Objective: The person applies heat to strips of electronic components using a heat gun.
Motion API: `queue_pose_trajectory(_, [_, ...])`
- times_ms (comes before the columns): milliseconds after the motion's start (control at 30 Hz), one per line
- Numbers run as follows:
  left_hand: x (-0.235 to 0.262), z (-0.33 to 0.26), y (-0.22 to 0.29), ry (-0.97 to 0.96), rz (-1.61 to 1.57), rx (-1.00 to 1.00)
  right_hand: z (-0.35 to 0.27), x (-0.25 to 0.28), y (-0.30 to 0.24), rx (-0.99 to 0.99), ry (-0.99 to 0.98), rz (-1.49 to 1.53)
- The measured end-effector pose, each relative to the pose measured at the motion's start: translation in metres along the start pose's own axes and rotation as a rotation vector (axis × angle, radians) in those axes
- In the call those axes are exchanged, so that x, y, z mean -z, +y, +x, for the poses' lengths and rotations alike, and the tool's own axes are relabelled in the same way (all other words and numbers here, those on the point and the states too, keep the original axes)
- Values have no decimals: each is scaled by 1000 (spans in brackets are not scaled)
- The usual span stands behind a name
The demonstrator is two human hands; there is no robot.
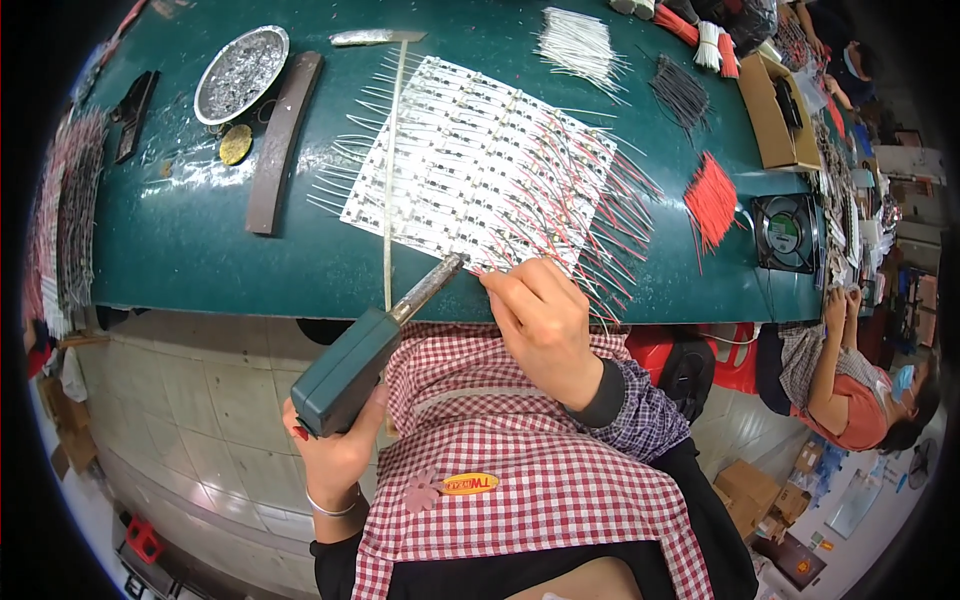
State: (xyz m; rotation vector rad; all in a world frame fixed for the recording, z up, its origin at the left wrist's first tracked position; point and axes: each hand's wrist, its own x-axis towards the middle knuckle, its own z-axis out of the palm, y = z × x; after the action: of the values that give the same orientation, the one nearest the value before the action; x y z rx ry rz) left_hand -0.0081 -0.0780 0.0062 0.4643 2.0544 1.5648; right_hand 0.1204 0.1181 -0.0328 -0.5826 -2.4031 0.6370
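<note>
My left hand (338, 458) is wrapped round the green body of a soldering gun (345, 375). Its metal barrel points up and right, with the tip at the near edge of a white circuit board panel (430, 165). Close beside that tip, my right hand (548, 325) pinches a thin wire at the panel's near edge; its fingertips hide most of it. Rows of small dark parts cover the panel. Red and white wires (590, 200) stand out from its right part, white wires from its left edge. A narrow pale strip (391, 160) lies across the panel.
Left of the panel are a brown bar (285, 150), a bowl of silvery scraps (242, 75) and a round yellow piece (236, 145). To the right lie white (580, 48), black (680, 92) and red wires (710, 205), a fan (785, 232) and a cardboard box (775, 120). Another person (850, 390) works at right.
</note>
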Motion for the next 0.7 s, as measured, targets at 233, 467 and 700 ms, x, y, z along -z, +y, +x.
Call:
queue_pose_trajectory(233, [2,0,-4,-44,17,17,0,-2,0,-15,22,2])
queue_pose_trajectory(467, [2,0,-4,-57,45,-26,-1,0,-1,-23,-11,1])
queue_pose_trajectory(700, [4,0,-1,-80,105,-5,-2,0,0,-35,-10,18])
